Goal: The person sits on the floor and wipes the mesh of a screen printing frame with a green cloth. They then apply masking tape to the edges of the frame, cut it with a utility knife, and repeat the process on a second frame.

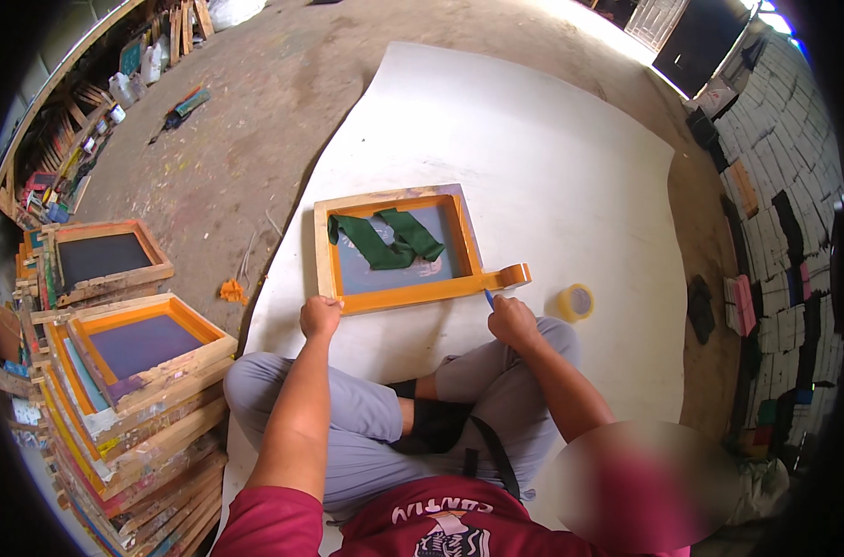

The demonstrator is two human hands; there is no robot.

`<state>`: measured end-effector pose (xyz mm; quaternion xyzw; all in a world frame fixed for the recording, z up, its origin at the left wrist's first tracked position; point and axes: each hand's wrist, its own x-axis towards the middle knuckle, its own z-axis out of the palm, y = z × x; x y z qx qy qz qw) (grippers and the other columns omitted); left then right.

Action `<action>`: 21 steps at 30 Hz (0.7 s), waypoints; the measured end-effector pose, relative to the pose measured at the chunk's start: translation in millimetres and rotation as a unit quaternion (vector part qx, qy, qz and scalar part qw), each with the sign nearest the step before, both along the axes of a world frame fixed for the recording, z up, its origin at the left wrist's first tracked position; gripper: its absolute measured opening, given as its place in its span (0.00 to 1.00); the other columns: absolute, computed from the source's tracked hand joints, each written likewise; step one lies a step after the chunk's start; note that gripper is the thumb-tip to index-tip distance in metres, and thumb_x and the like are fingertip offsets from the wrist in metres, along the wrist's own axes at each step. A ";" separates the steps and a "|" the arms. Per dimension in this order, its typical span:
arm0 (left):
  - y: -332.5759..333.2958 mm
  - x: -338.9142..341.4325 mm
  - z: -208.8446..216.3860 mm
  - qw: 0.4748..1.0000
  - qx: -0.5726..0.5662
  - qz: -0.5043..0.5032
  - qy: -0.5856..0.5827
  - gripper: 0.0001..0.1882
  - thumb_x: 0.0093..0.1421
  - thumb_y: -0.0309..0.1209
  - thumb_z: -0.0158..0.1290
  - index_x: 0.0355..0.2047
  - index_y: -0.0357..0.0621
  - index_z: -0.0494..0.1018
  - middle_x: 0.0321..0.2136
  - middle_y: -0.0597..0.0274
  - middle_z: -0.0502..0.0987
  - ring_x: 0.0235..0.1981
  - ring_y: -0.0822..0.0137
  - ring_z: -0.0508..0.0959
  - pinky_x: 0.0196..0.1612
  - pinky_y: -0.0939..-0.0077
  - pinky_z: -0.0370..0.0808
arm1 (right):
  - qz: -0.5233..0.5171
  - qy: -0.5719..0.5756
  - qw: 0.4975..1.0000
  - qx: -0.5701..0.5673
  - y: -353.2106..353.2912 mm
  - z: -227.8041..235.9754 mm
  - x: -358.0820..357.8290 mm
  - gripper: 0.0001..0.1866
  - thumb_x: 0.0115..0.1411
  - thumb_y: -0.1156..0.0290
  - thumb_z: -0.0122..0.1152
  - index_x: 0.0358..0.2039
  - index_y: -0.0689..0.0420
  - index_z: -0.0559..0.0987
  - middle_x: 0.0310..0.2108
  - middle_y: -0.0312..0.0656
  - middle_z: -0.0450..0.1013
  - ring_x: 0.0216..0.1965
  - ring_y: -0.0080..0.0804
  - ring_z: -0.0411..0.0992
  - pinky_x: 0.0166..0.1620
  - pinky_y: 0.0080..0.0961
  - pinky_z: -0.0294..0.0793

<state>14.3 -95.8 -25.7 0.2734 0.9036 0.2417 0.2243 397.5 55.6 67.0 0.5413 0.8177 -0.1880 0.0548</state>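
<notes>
A wooden screen-printing frame (323, 251) lies in front of my crossed legs, with orange-brown tape along its inner edges. Strips of dark green cloth (377, 249) rest on its grey mesh. My left hand (321, 317) is closed on the frame's near left corner. Along the near side runs a stretch of tape that ends at a tape roll (516, 275), standing past the right corner. Just below that roll, my right hand (515, 323) is closed around a slim blue tool (489, 297); most of it is hidden in the fist.
A yellow tape roll (578, 302) lies by my right knee on the white sheet (570, 167). Stacked screen frames (153, 381) stand at my left. Orange scraps (232, 291) lie on the floor nearby. Piled pale bundles (765, 148) line the right side.
</notes>
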 end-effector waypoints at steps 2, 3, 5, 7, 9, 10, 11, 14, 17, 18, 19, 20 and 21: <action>1.1 1.6 3.1 1.000 0.004 0.006 -0.002 0.12 0.55 0.40 0.69 0.34 0.47 0.88 0.34 0.50 0.87 0.39 0.48 0.86 0.46 0.56 0.81 | 0.021 -0.030 0.999 -0.023 0.6 -1.6 6.5 0.11 0.59 0.72 0.53 0.38 0.63 0.80 0.39 0.60 0.81 0.42 0.62 0.80 0.47 0.56 0.79; 1.4 2.4 4.0 1.000 0.005 0.009 -0.003 0.12 0.56 0.40 0.69 0.33 0.46 0.88 0.34 0.50 0.87 0.38 0.48 0.86 0.46 0.56 0.81 | 0.032 -0.045 0.998 -0.034 1.4 -1.4 9.3 0.10 0.59 0.72 0.53 0.38 0.62 0.81 0.39 0.59 0.81 0.41 0.61 0.80 0.47 0.56 0.79; -1.8 -1.0 3.6 1.000 0.013 0.002 0.001 0.12 0.55 0.39 0.69 0.33 0.45 0.88 0.33 0.50 0.87 0.38 0.49 0.86 0.45 0.57 0.81 | -0.019 -0.021 1.000 -0.002 3.9 15.2 3.6 0.10 0.61 0.72 0.53 0.39 0.60 0.80 0.38 0.58 0.82 0.42 0.60 0.80 0.46 0.55 0.79; -4.8 -4.2 1.5 1.000 0.031 -0.003 -0.004 0.12 0.55 0.39 0.69 0.32 0.43 0.87 0.33 0.50 0.87 0.37 0.50 0.87 0.44 0.59 0.81 | -0.040 0.057 0.996 0.060 14.2 22.1 5.4 0.10 0.60 0.72 0.54 0.41 0.57 0.79 0.35 0.58 0.81 0.40 0.61 0.80 0.45 0.55 0.78; -9.5 -8.8 -2.6 0.998 0.055 -0.004 -0.014 0.12 0.55 0.38 0.70 0.31 0.42 0.87 0.32 0.49 0.87 0.36 0.51 0.87 0.43 0.60 0.81 | -0.028 0.192 0.970 0.148 35.2 19.8 20.6 0.13 0.57 0.72 0.57 0.43 0.54 0.78 0.31 0.61 0.80 0.38 0.63 0.79 0.43 0.55 0.78; -9.9 -8.8 -3.1 0.998 0.058 -0.005 -0.016 0.12 0.55 0.38 0.70 0.31 0.41 0.87 0.32 0.49 0.87 0.36 0.52 0.87 0.43 0.60 0.81 | -0.050 0.195 0.972 0.119 48.3 22.8 24.1 0.14 0.57 0.69 0.62 0.44 0.54 0.76 0.30 0.59 0.79 0.38 0.62 0.79 0.42 0.54 0.78; -7.3 -7.3 -2.8 0.998 0.063 -0.010 -0.018 0.13 0.55 0.38 0.69 0.31 0.40 0.86 0.32 0.50 0.87 0.35 0.53 0.87 0.43 0.61 0.81 | -0.068 0.177 0.977 0.102 68.9 15.1 33.5 0.17 0.57 0.66 0.64 0.47 0.53 0.77 0.32 0.58 0.80 0.38 0.61 0.80 0.41 0.52 0.79; -8.1 -12.1 -17.0 0.994 0.096 0.007 -0.049 0.13 0.56 0.36 0.69 0.32 0.38 0.86 0.31 0.51 0.87 0.33 0.56 0.87 0.42 0.63 0.80 | -0.084 0.166 0.980 0.075 114.1 -23.6 53.2 0.25 0.57 0.58 0.70 0.53 0.53 0.79 0.35 0.53 0.82 0.37 0.52 0.81 0.36 0.46 0.80; -11.9 -12.4 -16.7 0.992 0.103 0.008 -0.072 0.12 0.56 0.35 0.69 0.32 0.36 0.85 0.30 0.52 0.87 0.31 0.60 0.86 0.40 0.65 0.80 | -0.110 0.155 0.981 -0.039 134.0 -36.1 60.2 0.28 0.57 0.53 0.72 0.55 0.52 0.82 0.37 0.47 0.82 0.36 0.42 0.81 0.33 0.39 0.81; -10.6 -9.4 -13.5 0.992 0.101 0.003 -0.078 0.12 0.57 0.34 0.68 0.32 0.36 0.85 0.29 0.53 0.87 0.31 0.62 0.86 0.39 0.66 0.80 | -0.124 0.147 0.977 -0.091 137.5 -34.8 64.4 0.29 0.57 0.51 0.73 0.55 0.52 0.82 0.37 0.45 0.82 0.36 0.39 0.81 0.33 0.36 0.81; -14.5 -11.1 -14.1 0.990 0.113 0.005 -0.085 0.12 0.57 0.33 0.69 0.31 0.35 0.84 0.28 0.54 0.86 0.29 0.65 0.84 0.38 0.68 0.79 | -0.114 0.150 0.976 -0.109 139.3 -31.6 63.0 0.27 0.57 0.52 0.73 0.52 0.53 0.83 0.34 0.43 0.81 0.33 0.36 0.79 0.31 0.34 0.80; -17.2 -15.1 -17.6 0.990 0.115 0.002 -0.078 0.12 0.57 0.33 0.69 0.31 0.35 0.84 0.28 0.54 0.86 0.29 0.65 0.84 0.37 0.68 0.79 | -0.105 0.153 0.974 -0.127 141.0 -27.8 62.6 0.24 0.57 0.53 0.73 0.49 0.55 0.83 0.31 0.42 0.79 0.30 0.34 0.77 0.29 0.33 0.78; -18.4 -20.0 -22.8 0.991 0.117 -0.001 -0.071 0.12 0.57 0.33 0.69 0.31 0.35 0.84 0.27 0.54 0.86 0.28 0.65 0.84 0.37 0.69 0.79 | -0.096 0.155 0.973 -0.144 142.5 -23.4 62.8 0.23 0.57 0.53 0.74 0.45 0.56 0.84 0.29 0.40 0.78 0.27 0.31 0.76 0.28 0.31 0.77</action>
